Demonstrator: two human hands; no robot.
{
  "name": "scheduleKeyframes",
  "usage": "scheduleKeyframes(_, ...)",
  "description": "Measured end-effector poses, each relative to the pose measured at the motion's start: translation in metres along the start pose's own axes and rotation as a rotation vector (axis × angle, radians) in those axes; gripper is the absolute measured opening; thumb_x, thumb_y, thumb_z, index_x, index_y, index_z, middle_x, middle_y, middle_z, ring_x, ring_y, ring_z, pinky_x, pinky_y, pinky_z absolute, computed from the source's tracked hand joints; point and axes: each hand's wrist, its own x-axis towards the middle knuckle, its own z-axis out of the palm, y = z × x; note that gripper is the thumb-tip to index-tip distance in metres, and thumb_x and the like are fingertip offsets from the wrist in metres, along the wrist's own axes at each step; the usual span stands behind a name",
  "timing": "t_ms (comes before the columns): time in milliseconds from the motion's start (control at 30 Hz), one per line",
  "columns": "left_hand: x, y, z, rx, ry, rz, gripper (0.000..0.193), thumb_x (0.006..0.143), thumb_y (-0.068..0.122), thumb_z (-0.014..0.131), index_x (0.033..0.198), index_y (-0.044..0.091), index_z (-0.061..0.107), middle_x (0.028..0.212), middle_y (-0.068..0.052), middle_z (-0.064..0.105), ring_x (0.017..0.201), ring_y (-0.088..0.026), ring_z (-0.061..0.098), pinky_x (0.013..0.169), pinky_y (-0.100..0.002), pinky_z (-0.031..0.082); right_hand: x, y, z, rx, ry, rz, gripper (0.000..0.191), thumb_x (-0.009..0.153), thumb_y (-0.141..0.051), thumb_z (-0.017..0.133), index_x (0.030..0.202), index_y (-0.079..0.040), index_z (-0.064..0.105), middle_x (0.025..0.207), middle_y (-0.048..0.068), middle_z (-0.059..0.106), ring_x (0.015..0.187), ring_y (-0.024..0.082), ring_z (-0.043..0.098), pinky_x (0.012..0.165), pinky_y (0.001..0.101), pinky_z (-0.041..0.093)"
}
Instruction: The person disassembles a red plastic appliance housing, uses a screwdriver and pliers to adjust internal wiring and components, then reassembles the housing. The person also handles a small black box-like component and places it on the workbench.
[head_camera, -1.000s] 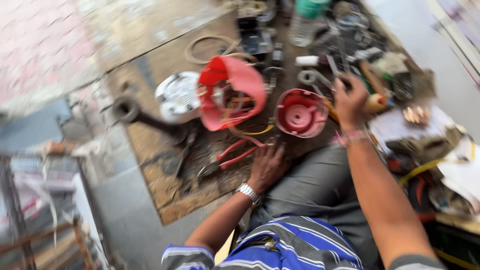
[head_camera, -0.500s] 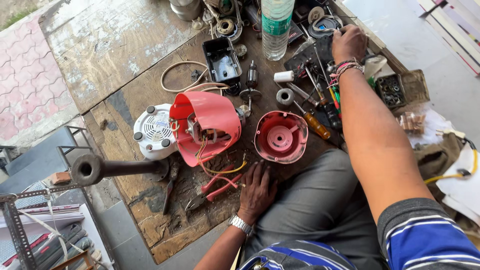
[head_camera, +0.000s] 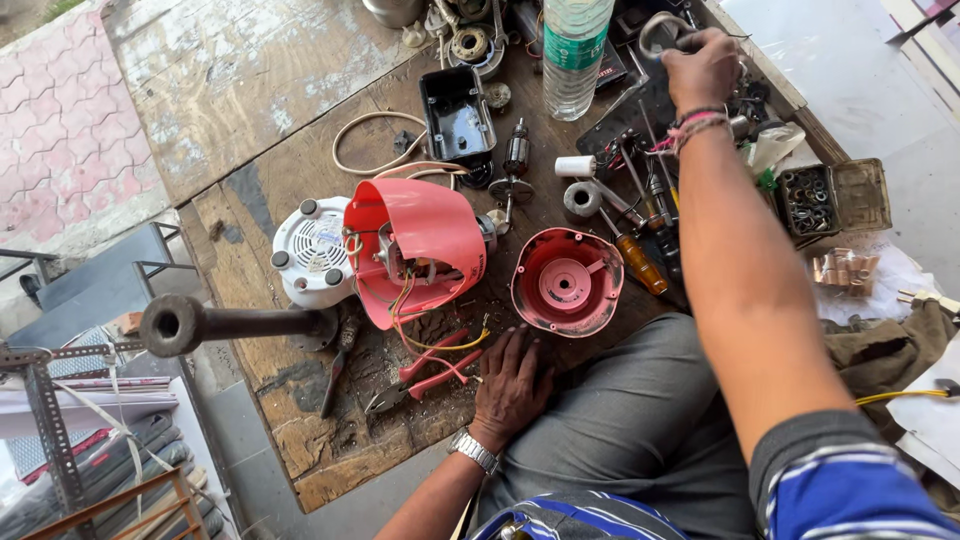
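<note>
**Two hands over a crowded repair bench**

One red appliance housing (head_camera: 415, 250) lies on its side at the middle of the wooden bench (head_camera: 230, 90), its open side showing one motor and a bundle of yellow and red wires. One white vented base (head_camera: 312, 250) with four grey feet sits against it on the left. One round red cap (head_camera: 567, 282) lies just to its right, hollow side up. One pair of red-handled pliers (head_camera: 425, 372) rests below the housing.

The left hand (head_camera: 512, 385) lies flat and open on the bench, palm down, fingers spread, just beside the pliers' handles and below the red cap; it holds nothing. The right hand (head_camera: 703, 68) reaches to the far edge and is closed around a grey metal ring-shaped tool (head_camera: 662, 30); how much of that tool there is cannot be made out, since the fist covers part of it.

One clear plastic bottle (head_camera: 575, 50) stands at the top, cut off by the frame. One black rectangular tray (head_camera: 458, 112) lies left of it. One amber-handled screwdriver (head_camera: 638, 258) lies among several tools too tangled to count. One small open metal box (head_camera: 812, 200) holds nuts and washers too small to count.

The bench top is worn, cracked and stained, with one dark iron bar (head_camera: 235, 325) jutting from its left edge. Pink paving (head_camera: 60, 110) shows beyond.
</note>
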Motion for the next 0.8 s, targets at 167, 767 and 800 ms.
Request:
scheduleKeyframes(167,-0.006,0.000,0.004,-0.010,0.011,-0.033,0.050,0.092,0.034,0.071,0.131,0.003,0.063,0.148,-0.019,0.052,0.136,-0.037,0.047,0.109,-0.051,0.041,-0.040,0.021,0.001,0.394,0.133,-0.345,0.016,0.087,-0.008,0.082,0.097,-0.004,0.070,0.096,0.008,0.074,0.084,0.022,0.074,0.078,0.0385,0.062)
scheduleKeyframes(767,-0.011,0.012,-0.020,-0.130,0.248,0.031,0.042,0.088,0.018,0.075,0.127,0.006,0.063,0.144,-0.018,0.054,0.130,-0.038,0.052,0.108,-0.050,0.044,-0.245,0.095,-0.057,0.938,-0.028,-0.008,0.026,0.092,-0.009,0.081,0.111,-0.004,0.065,0.102,0.004,0.069,0.080,0.010,0.065,0.056,0.0249,0.055)
scheduleKeyframes(800,-0.010,0.017,-0.025,-0.174,0.287,0.052,0.040,0.088,0.014,0.075,0.125,0.007,0.063,0.142,-0.018,0.056,0.128,-0.038,0.055,0.107,-0.049,0.046,-0.252,0.094,-0.060,1.018,-0.050,-0.011,0.026,0.091,-0.009,0.080,0.113,-0.005,0.065,0.103,0.003,0.070,0.081,0.009,0.067,0.057,0.0232,0.057)
